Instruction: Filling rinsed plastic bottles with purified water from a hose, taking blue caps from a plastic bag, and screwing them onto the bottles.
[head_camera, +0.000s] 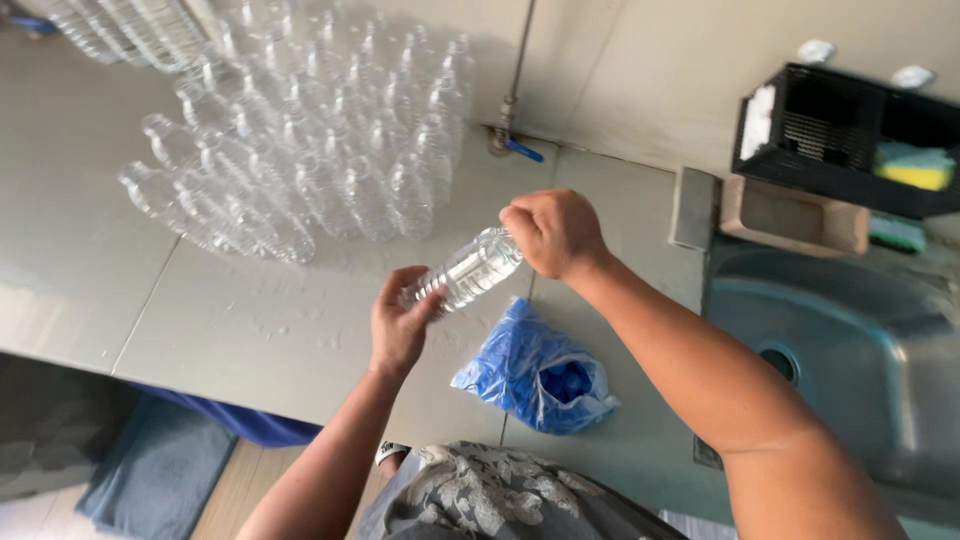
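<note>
A pale wet counter runs to a steel sink, cut off at right. Above it, the left hand grips the base of a clear ribbed bottle; the right hand is clenched over its neck, hiding the top. Below lies a crinkled bag of blue caps. Clear bottles crowd the counter's far side.

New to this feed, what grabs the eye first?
The clear plastic bottle held tilted over the counter's middle, the left hand at its base and the right hand over its top. Behind it, top left, stands a big cluster of empty clear bottles. Just below the hands lies a clear bag of blue caps, with a steel sink at right.
</note>
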